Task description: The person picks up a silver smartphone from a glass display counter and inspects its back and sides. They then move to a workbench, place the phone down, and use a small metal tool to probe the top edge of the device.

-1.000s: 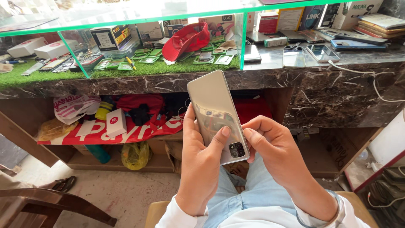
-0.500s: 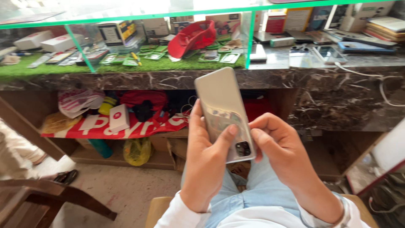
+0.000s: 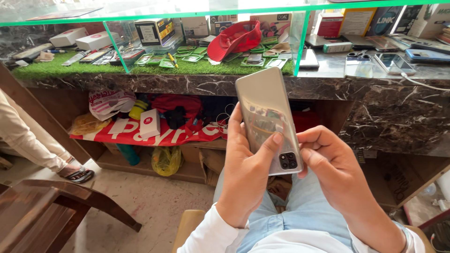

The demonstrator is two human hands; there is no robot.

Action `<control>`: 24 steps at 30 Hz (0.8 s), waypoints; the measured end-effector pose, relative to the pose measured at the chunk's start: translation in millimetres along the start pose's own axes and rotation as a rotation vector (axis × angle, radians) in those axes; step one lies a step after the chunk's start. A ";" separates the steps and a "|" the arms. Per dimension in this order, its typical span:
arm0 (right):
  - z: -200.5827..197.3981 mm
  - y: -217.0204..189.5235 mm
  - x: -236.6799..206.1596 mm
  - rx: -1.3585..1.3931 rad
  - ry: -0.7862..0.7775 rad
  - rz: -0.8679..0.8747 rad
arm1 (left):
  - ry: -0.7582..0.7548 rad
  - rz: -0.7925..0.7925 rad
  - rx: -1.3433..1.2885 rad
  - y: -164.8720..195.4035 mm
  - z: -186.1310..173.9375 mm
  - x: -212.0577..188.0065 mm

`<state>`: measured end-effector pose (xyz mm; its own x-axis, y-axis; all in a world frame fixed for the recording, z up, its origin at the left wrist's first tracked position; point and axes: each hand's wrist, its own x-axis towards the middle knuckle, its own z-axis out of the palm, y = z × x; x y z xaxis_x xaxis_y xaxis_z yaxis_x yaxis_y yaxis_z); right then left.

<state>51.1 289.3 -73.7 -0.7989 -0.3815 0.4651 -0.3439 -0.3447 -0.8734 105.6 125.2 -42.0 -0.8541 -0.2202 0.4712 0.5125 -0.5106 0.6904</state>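
A: Quick pass. Your left hand (image 3: 246,180) has the silver phone (image 3: 267,119) in its grip, back side up, camera cluster at the lower end. Thumb on the near edge, forefinger laid across the back just above the lenses. So the left grip is closed on the phone.

B: And your right hand (image 3: 335,175)?

A: Just beside the grip, on its right. Fingers curled in at the lower right corner of the phone, touching the edge by the camera cluster. Whether it's pinching or only resting there, I can't tell; the fingertips are tucked behind the corner.

B: Where's the phone relative to everything else?

A: Held up over your lap, tilted, top end pointing away from the grip toward the marble bench (image 3: 197,86). Well beyond the grip: the red cap (image 3: 234,40) on the green turf, small boxes, other phones (image 3: 393,63) lying flat further right. Below the bench, a shelf with a red banner (image 3: 140,133) and bags. Someone's sandalled foot (image 3: 77,174) far off to the left.

B: Step?

A: My read: you're working the lower corner of the back, inspecting or prying. Next move needs the left grip steady while the right fingertips get purchase on that edge.
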 end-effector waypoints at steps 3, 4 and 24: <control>-2.1 3.5 0.4 0.026 0.049 0.015 | -0.028 0.007 0.008 -1.4 1.9 -2.8; -3.4 3.2 -0.2 0.028 0.050 0.013 | -0.020 -0.001 0.022 -1.9 2.9 -3.9; 4.2 -9.0 -7.0 0.001 -0.004 0.013 | -0.033 -0.022 -0.006 7.0 2.5 -9.4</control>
<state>61.9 291.4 -68.5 -0.8013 -0.3890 0.4545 -0.3334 -0.3405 -0.8792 117.5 125.8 -40.2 -0.8616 -0.1811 0.4741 0.4932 -0.5196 0.6977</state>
